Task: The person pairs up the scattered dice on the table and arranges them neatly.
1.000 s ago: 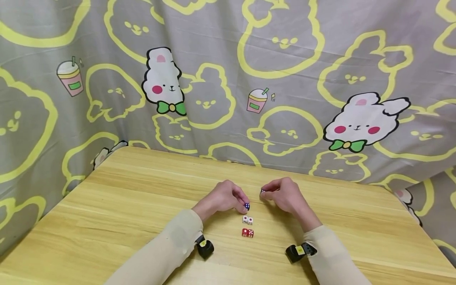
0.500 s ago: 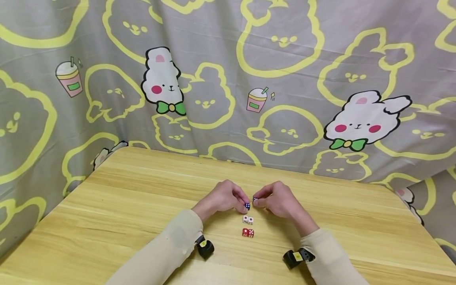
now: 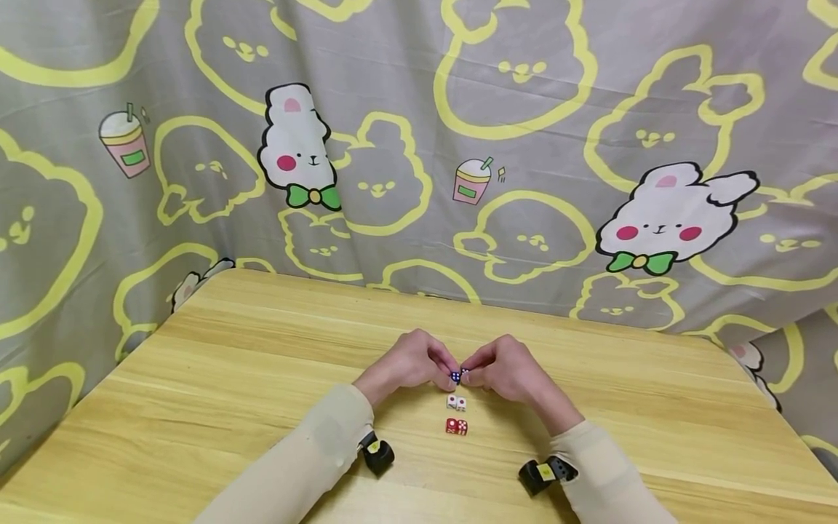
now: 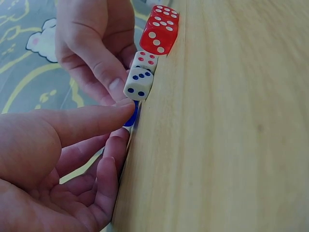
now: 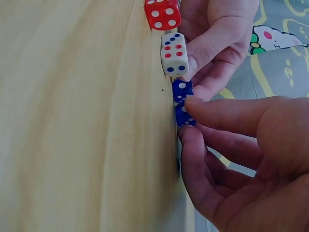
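Note:
In the head view my left hand [image 3: 412, 360] pinches a blue die [image 3: 455, 376] with white pips between thumb and fingers. Facing it, my right hand [image 3: 513, 371] pinches a second blue die [image 3: 465, 372]. The two blue dice stand side by side, meeting at their faces in the right wrist view, where the right thumb partly covers the nearer blue die [image 5: 184, 116]. Closer to me lies a pair of white dice [image 3: 456, 402], and nearer still a pair of red dice [image 3: 457, 427]. In the left wrist view the left thumb hides most of its blue die [image 4: 130, 117].
All the dice are on a light wood table [image 3: 262, 349]. A grey curtain [image 3: 406, 182] with yellow outlines and cartoon bunnies hangs behind and around it. Black wrist cameras [image 3: 378, 455] sit under both sleeves, close over the tabletop.
My right hand has moved left and toward me with its blue die, bringing it up against the one in my left hand. The left hand has stayed in place.

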The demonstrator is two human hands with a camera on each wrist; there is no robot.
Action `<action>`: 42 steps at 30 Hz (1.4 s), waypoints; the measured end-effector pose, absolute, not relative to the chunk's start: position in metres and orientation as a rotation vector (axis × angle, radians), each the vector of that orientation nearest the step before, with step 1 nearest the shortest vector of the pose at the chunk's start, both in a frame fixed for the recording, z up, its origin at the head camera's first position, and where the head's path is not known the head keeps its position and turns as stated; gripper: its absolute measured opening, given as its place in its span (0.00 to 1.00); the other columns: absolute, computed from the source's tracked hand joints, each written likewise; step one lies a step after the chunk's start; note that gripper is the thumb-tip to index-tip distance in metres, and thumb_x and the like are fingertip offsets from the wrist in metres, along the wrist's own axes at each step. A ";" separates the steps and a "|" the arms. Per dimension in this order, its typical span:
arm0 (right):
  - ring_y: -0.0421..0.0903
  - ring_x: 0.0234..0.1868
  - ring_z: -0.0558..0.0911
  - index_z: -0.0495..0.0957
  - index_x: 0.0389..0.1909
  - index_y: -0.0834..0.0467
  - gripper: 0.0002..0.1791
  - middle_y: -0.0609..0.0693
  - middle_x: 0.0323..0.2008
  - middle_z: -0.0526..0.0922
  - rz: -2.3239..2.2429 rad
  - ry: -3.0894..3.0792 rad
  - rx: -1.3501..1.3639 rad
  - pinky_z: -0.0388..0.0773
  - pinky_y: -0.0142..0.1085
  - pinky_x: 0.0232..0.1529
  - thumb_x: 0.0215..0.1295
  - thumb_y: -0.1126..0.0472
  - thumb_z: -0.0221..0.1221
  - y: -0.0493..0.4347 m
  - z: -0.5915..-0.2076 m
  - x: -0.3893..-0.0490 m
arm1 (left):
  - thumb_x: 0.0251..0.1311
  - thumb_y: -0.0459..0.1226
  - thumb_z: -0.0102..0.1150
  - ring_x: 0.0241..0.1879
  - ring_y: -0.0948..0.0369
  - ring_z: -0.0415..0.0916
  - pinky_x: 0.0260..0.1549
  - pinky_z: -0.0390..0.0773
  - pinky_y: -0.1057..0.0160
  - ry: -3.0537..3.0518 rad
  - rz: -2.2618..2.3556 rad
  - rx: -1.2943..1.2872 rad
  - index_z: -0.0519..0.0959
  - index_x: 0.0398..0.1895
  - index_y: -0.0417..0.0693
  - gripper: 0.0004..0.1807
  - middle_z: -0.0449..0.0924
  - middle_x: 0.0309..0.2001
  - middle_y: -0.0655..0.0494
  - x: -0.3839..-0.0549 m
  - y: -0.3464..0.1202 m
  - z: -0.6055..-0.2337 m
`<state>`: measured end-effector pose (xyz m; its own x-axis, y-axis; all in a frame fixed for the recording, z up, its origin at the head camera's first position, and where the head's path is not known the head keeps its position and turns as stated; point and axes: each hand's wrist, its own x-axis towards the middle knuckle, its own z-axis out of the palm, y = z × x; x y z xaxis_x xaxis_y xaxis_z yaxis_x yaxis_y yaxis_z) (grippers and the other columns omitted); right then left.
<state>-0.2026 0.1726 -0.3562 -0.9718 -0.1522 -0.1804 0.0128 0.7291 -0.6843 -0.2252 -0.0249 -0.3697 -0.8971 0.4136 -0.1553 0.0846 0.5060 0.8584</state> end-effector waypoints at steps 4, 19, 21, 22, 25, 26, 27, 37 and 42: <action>0.43 0.30 0.80 0.93 0.37 0.54 0.05 0.46 0.29 0.89 -1.088 2.688 -0.129 0.75 0.34 0.33 0.60 0.61 0.76 0.173 -0.355 -0.203 | 0.47 0.29 0.82 0.31 0.65 0.82 0.42 0.76 0.68 2.415 1.343 0.413 0.91 0.33 0.47 0.11 0.90 0.29 0.57 -0.225 -0.025 -0.369; 0.44 0.30 0.81 0.93 0.37 0.54 0.06 0.45 0.32 0.90 -1.105 2.652 -0.172 0.76 0.35 0.33 0.59 0.61 0.77 0.174 -0.353 -0.203 | 0.47 0.28 0.82 0.32 0.65 0.83 0.40 0.75 0.68 2.416 1.338 0.409 0.91 0.34 0.46 0.11 0.90 0.30 0.57 -0.223 -0.026 -0.367; 0.44 0.30 0.81 0.93 0.37 0.54 0.06 0.45 0.32 0.90 -1.107 2.652 -0.172 0.76 0.35 0.34 0.59 0.61 0.77 0.174 -0.353 -0.203 | 0.47 0.28 0.82 0.32 0.65 0.83 0.40 0.75 0.68 2.419 1.333 0.412 0.91 0.34 0.46 0.11 0.90 0.29 0.57 -0.223 -0.026 -0.366; 0.44 0.30 0.80 0.93 0.37 0.54 0.06 0.45 0.32 0.90 -1.107 2.653 -0.171 0.76 0.35 0.34 0.59 0.61 0.77 0.174 -0.354 -0.203 | 0.47 0.29 0.82 0.32 0.65 0.82 0.40 0.75 0.68 2.420 1.332 0.413 0.91 0.34 0.46 0.11 0.90 0.29 0.57 -0.223 -0.026 -0.366; 0.43 0.30 0.81 0.93 0.37 0.54 0.06 0.45 0.32 0.90 -1.105 2.652 -0.166 0.76 0.35 0.34 0.59 0.61 0.77 0.174 -0.355 -0.203 | 0.47 0.29 0.82 0.32 0.65 0.82 0.41 0.75 0.68 2.421 1.327 0.417 0.91 0.34 0.47 0.11 0.90 0.29 0.58 -0.222 -0.026 -0.367; 0.43 0.30 0.81 0.93 0.37 0.54 0.06 0.45 0.32 0.90 -1.104 2.652 -0.164 0.76 0.35 0.34 0.59 0.61 0.77 0.174 -0.355 -0.203 | 0.47 0.29 0.82 0.32 0.65 0.82 0.41 0.76 0.68 2.421 1.325 0.417 0.91 0.34 0.47 0.11 0.90 0.29 0.58 -0.222 -0.026 -0.367; 0.43 0.30 0.81 0.93 0.37 0.54 0.06 0.45 0.32 0.90 -1.104 2.653 -0.164 0.76 0.35 0.34 0.59 0.61 0.76 0.174 -0.355 -0.202 | 0.47 0.29 0.82 0.32 0.65 0.82 0.41 0.76 0.68 2.420 1.326 0.417 0.91 0.34 0.47 0.11 0.90 0.29 0.58 -0.222 -0.026 -0.367; 0.43 0.31 0.81 0.93 0.37 0.54 0.06 0.45 0.33 0.91 -1.105 2.655 -0.163 0.76 0.35 0.35 0.59 0.61 0.77 0.174 -0.354 -0.202 | 0.47 0.29 0.82 0.32 0.65 0.83 0.43 0.76 0.67 2.421 1.322 0.413 0.91 0.35 0.47 0.11 0.90 0.30 0.58 -0.223 -0.025 -0.367; 0.43 0.32 0.81 0.93 0.38 0.54 0.07 0.45 0.34 0.91 -1.104 2.641 -0.164 0.77 0.35 0.35 0.59 0.60 0.77 0.177 -0.353 -0.202 | 0.47 0.29 0.83 0.32 0.66 0.83 0.43 0.76 0.68 2.414 1.332 0.414 0.92 0.35 0.47 0.11 0.90 0.30 0.58 -0.223 -0.026 -0.368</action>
